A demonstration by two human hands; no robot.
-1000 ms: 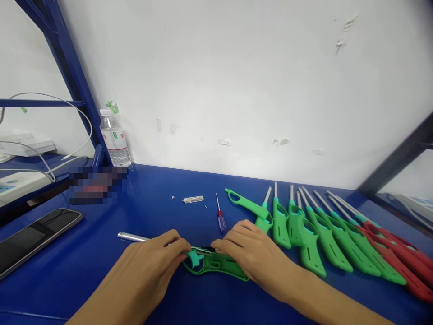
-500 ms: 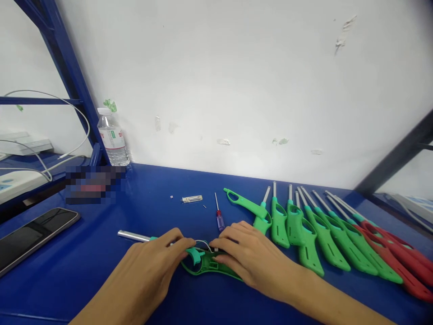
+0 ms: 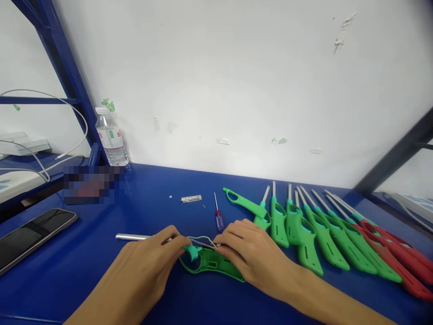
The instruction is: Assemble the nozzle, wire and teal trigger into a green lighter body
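Note:
A green lighter half-shell [image 3: 221,265] lies open on the blue table, its hollow inside facing up. My left hand [image 3: 149,262] is closed on the lighter's inner parts beside a teal trigger [image 3: 192,252]; a metal tube [image 3: 130,237] sticks out to its left. Fingers and thumb of my right hand [image 3: 252,253] pinch a small part at the shell's upper edge, where a thin white wire [image 3: 201,238] loops between the hands. The pinched part is mostly hidden. Beyond them lie a screwdriver [image 3: 218,217] and a clear lighter tube part [image 3: 191,198].
Several green lighters [image 3: 307,243] and red lighters [image 3: 406,266] lie in a row on the right. A loose green half-shell [image 3: 245,203] rests across one. On the left are a phone [image 3: 37,234] and a water bottle [image 3: 112,140]. A white wall stands behind the table.
The inner parts and wire have risen slightly from the shell. My right fingertips have moved up a little, uncovering more of the shell's inside.

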